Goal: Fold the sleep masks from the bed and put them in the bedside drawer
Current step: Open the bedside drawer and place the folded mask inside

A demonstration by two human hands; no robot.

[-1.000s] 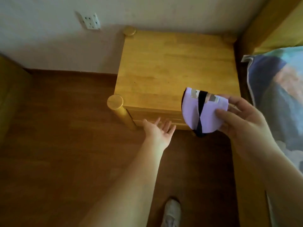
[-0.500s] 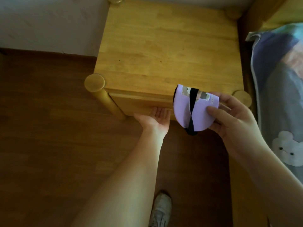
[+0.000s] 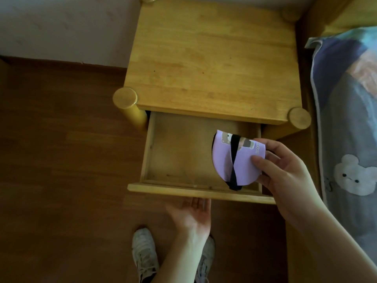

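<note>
1. Holding a folded lilac sleep mask (image 3: 234,158) over the right half of the open drawer (image 3: 179,152): right hand (image 3: 285,172), thumb on the mask's upper face, fingers curled behind its right edge.
2. Crossing the mask top to bottom, a black strap (image 3: 234,160); cartoon print along the mask's top edge, too small to make out.
3. Reaching palm-up under the drawer's front panel (image 3: 183,190): left hand (image 3: 191,215), fingers straight, fingertips hidden beneath the panel, nothing seen in its grasp.
4. Pulled well out from the bedside cabinet (image 3: 212,58), drawer floor bare wood on its left part; right part hidden behind the mask and hand.
5. Standing on the brown wooden floor (image 3: 61,180) just in front of the drawer, two white sneakers (image 3: 144,254).
6. Lying right of the cabinet, a bed with a blue-grey cover (image 3: 346,123) carrying a white bear motif (image 3: 353,176).
</note>
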